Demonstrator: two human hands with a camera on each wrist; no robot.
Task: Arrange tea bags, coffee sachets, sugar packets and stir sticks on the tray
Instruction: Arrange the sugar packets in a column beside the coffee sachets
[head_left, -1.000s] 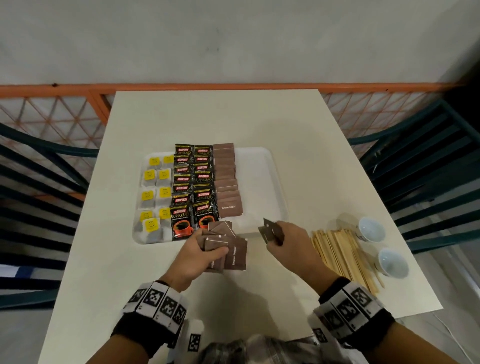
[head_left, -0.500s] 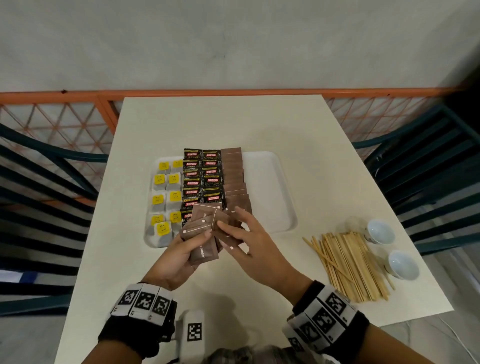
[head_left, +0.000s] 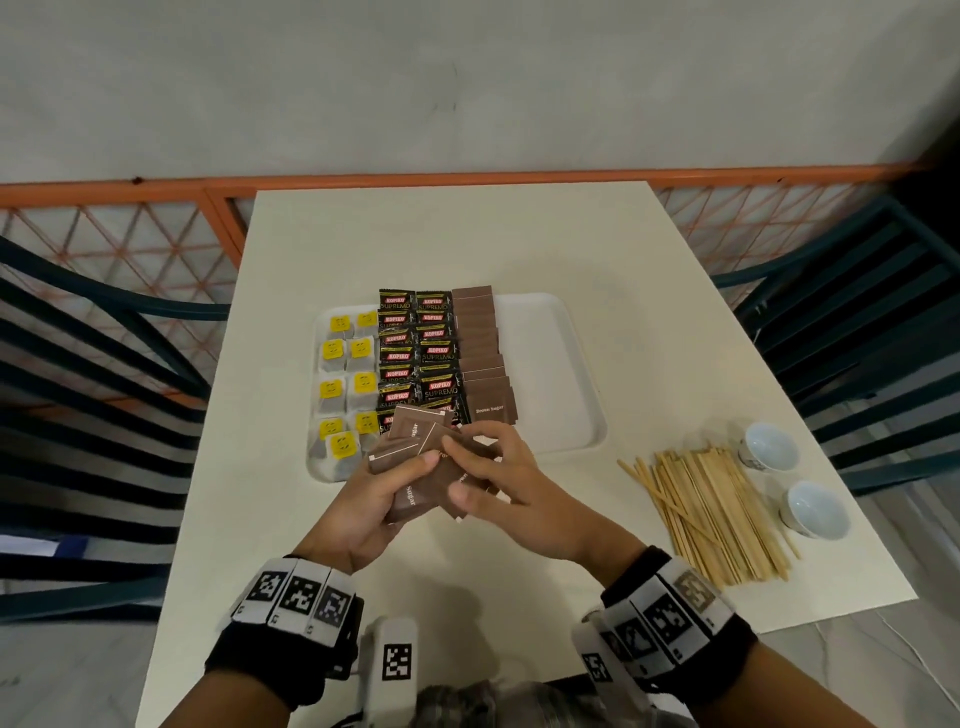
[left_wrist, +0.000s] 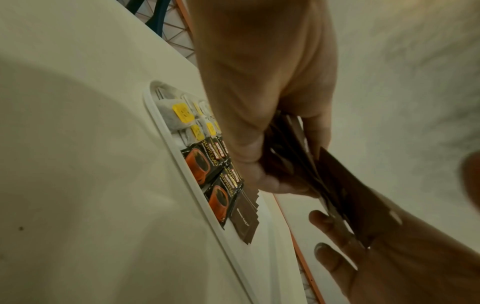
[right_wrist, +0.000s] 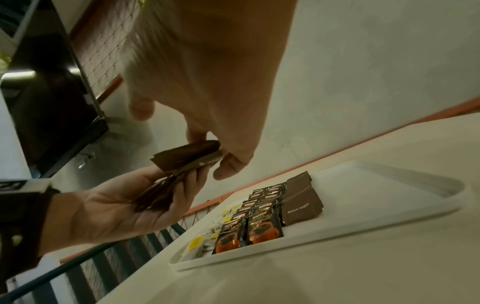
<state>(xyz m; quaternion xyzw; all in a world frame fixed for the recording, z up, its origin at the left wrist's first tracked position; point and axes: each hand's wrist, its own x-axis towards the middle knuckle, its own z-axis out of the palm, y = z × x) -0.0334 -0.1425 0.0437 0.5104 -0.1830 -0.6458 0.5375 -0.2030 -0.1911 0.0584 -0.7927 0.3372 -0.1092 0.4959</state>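
Observation:
A white tray (head_left: 550, 364) holds tea bags (head_left: 345, 384) with yellow tags on the left. Beside them lie two columns of black coffee sachets (head_left: 421, 353), then a column of brown sugar packets (head_left: 480, 358). Its right part is bare. Just in front of the tray, my left hand (head_left: 384, 493) grips a fanned stack of brown sugar packets (head_left: 415, 436). My right hand (head_left: 483, 467) pinches packets at that stack's right side. The right wrist view shows its thumb and fingers on the top packets (right_wrist: 187, 156). Stir sticks (head_left: 711, 514) lie heaped on the table at the right.
Two small white cups (head_left: 768, 447) (head_left: 813, 509) stand right of the stir sticks, near the table's right edge. Dark green chairs (head_left: 857, 322) flank the table, and an orange mesh railing (head_left: 156, 249) runs behind it.
One second ago my right hand held one packet apart, to the right. It has moved left to the stack in my left hand and now pinches there.

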